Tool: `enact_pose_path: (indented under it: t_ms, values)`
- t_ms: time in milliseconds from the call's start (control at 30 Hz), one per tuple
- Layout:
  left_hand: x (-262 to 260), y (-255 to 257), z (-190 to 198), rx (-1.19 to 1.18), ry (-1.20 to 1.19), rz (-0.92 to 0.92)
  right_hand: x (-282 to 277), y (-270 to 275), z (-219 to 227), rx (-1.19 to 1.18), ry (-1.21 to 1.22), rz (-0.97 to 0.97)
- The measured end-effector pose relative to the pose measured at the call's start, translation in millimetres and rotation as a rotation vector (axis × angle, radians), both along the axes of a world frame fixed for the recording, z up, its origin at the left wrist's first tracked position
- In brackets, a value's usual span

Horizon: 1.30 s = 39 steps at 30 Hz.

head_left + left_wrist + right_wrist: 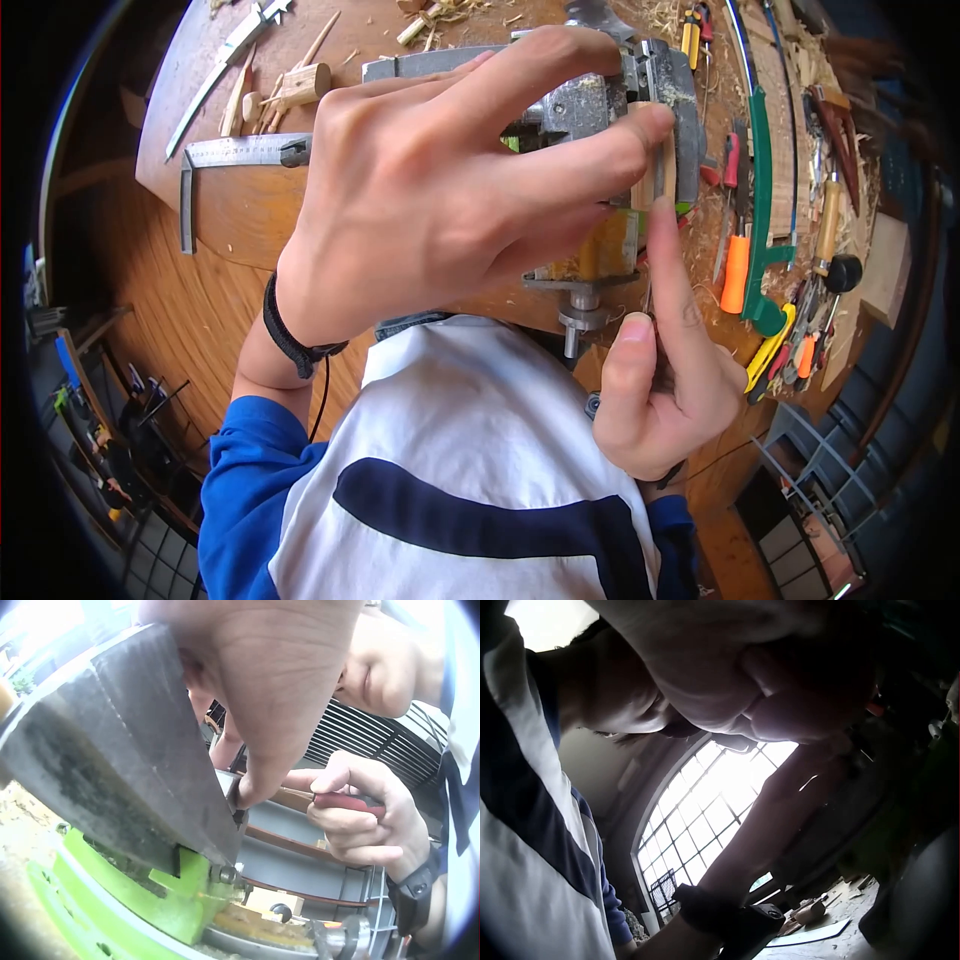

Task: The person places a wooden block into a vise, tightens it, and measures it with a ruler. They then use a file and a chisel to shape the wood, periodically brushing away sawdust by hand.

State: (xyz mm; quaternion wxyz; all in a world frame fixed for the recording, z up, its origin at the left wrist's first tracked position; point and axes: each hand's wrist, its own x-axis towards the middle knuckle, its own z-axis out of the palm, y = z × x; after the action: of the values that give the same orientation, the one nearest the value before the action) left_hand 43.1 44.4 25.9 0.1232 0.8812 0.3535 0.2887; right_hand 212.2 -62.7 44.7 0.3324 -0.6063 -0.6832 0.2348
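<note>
Head view, wood piece point(655, 170) under left hand point(440, 190)

Round wooden table point(250, 215), pretty cluttered. A vise point(600, 110) sits right under the hands, a steel square point(235, 155) and mallet point(300, 85) left of them, orange-handled tools point(738, 270) and shavings point(665, 15) on the right.

No legible text, steel square point(240, 152) graduations too small to read
</note>
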Motion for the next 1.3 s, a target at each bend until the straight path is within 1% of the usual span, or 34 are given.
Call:
enact_pose_path:
  t_ms: [67, 167, 267, 367, 467, 567, 667, 767, 867, 967, 1100, 1300]
  values:
    - [0, 0, -1, 0.015, -0.015, -0.009, -1, -2, 5, -0.051, 0.011, -0.006]
    - [0, 0, -4, 0.034, -0.031, -0.018, -2, -4, -4, 0.085, -0.014, -0.014]
    - [-1, 1, -4, 0.042, -0.03, -0.025, -3, -4, -4, 0.086, -0.005, -0.022]
    - [0, 0, -2, 0.029, -0.017, -0.013, 0, -5, -3, 0.018, 0.004, -0.016]
    - [0, 0, -1, 0.012, -0.001, 0.0, -3, -2, 9, -0.094, 0.014, -0.033]
    - [0, 0, -1, 0.001, 0.001, -0.001, -4, -2, 8, -0.076, 0.01, -0.043]
    - [-1, -1, -2, 0.007, -0.006, -0.012, -2, -6, -1, 0.021, -0.023, -0.034]
    - [-2, 0, -3, 0.033, -0.016, -0.034, -2, -6, 0, 0.067, -0.011, -0.035]
    - [-3, 1, -4, 0.046, -0.017, -0.052, -3, -8, -1, 0.064, -0.024, -0.042]
    - [-3, 3, -4, 0.065, -0.02, -0.063, -1, -11, 6, -0.062, -0.014, -0.027]
    - [-2, 5, -6, 0.103, -0.044, -0.063, 0, -7, 6, -0.061, 0.008, -0.004]
    - [1, 2, -2, 0.008, -0.033, -0.014, -2, 1, 9, -0.09, 0.025, -0.026]
